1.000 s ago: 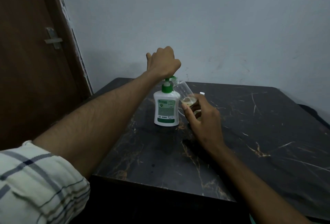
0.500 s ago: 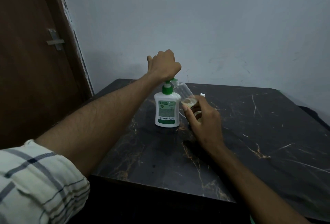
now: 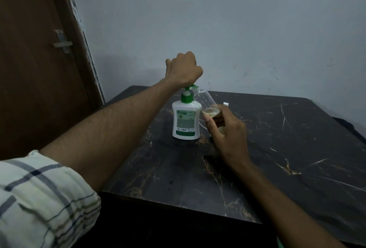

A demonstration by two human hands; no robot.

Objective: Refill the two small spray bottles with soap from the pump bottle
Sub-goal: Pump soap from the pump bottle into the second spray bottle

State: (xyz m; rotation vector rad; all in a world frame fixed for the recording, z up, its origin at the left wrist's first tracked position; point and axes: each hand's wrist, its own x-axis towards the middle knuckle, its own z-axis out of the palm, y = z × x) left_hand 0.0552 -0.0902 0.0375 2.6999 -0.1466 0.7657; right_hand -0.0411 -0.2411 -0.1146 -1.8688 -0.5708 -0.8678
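A white pump bottle (image 3: 185,121) with a green collar and pump head stands upright on the dark marble table (image 3: 277,158). My left hand (image 3: 184,70) is curled over the green pump head from above. My right hand (image 3: 227,131) grips a small clear spray bottle (image 3: 206,102), tilted with its open neck up at the pump spout; a little yellowish soap lies in its lower end. A small white piece (image 3: 225,104) shows just behind my right fingers; what it belongs to is hidden.
A brown door (image 3: 35,59) with a metal latch stands at the left. A pale wall (image 3: 237,30) runs right behind the table's far edge. The table's front edge (image 3: 178,206) is close to me.
The pump head and my left hand have risen slightly. The tilted spray bottle in my right hand stays at the spout.
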